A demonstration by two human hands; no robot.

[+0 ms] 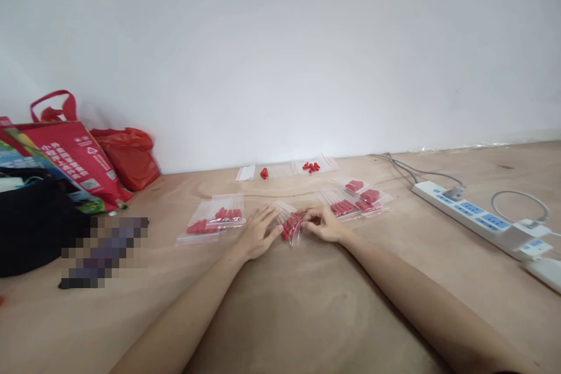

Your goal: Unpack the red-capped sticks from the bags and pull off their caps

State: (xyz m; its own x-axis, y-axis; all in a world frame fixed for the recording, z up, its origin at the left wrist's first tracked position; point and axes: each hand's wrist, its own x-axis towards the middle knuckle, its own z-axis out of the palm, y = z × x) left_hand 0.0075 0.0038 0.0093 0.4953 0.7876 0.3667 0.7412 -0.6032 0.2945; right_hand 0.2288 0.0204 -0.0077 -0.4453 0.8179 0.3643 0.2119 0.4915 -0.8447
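A small clear zip bag with several red pieces inside lies on the wooden table between my hands. My left hand rests flat on its left side, fingers stretched out over the plastic. My right hand pinches the bag's right edge with curled fingers. Two filled bags lie to the left of my left hand. Several more filled bags lie to the right of my right hand.
Near the wall lie flat bags and loose red pieces. A white power strip with cables runs along the right. Red shopping bags and a black bag stand at the left. The wooden table stretches toward me.
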